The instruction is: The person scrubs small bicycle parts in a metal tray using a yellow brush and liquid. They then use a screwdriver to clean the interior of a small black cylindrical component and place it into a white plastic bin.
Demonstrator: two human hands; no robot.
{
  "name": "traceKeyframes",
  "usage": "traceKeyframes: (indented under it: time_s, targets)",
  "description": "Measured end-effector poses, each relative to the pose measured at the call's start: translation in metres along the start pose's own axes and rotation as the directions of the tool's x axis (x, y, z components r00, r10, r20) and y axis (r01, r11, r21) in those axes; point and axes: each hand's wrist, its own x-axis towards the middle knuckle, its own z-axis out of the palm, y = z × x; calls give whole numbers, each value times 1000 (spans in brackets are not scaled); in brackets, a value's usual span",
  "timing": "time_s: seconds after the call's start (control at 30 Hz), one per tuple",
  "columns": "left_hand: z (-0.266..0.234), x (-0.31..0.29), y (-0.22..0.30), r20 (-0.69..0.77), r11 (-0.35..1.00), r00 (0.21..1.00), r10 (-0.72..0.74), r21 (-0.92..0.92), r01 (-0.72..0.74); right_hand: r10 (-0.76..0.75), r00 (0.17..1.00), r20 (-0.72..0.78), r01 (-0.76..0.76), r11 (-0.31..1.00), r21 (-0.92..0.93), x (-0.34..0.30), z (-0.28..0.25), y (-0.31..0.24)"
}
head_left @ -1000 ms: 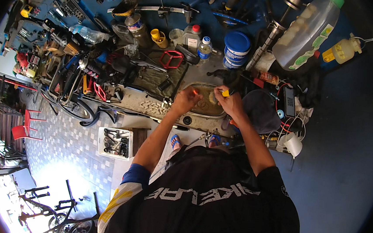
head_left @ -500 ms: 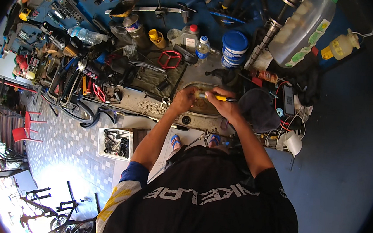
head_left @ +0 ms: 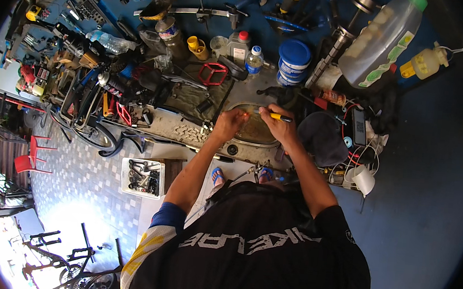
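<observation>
Along the rear of the workbench [head_left: 164, 119], left to right: a yellow cup [head_left: 197, 48], a translucent bottle with a red cap [head_left: 238, 50], a clear bottle with a blue cap [head_left: 254, 62] and a blue-lidded tub [head_left: 293, 62]. A red pedal [head_left: 212, 74] lies near the bottles. Upper right, a large green-capped jug [head_left: 383, 45]. Lower left, a white basket [head_left: 139, 194] of metal parts stands on tiled flooring [head_left: 80, 166], with red chairs [head_left: 23, 164] beyond.

There is room over the near part of the tray [head_left: 256, 136]. A yellow tool [head_left: 283, 117] pokes into the gap between left hand [head_left: 230, 125] and right hand [head_left: 279, 126]. A dark cloth [head_left: 323, 140] blocks the right; a blue tub [head_left: 294, 57] and bottle [head_left: 254, 62] stand behind.
</observation>
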Motion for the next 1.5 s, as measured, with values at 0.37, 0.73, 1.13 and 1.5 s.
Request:
traceKeyframes:
  time_s: [0.37, 0.73, 1.13, 1.5]
  targets:
    - [7, 7, -21, 97, 909, 995, -18, -412, 57, -206, 975, 82, 219, 953, -210, -27, -9, 41]
    - [8, 10, 7, -67, 953, 984, 164, 268, -141, 75, 997, -9, -73, 990, 122, -6, -9, -3]
    - [-28, 29, 22, 25, 863, 978, 209, 465, -196, 103, 995, 5, -103, 994, -38, -4, -16, 1]
    - [-50, -3, 6, 32, 828, 973, 228, 519, -211, 32, 999, -32, -35, 996, -85, -28, -5, 33]
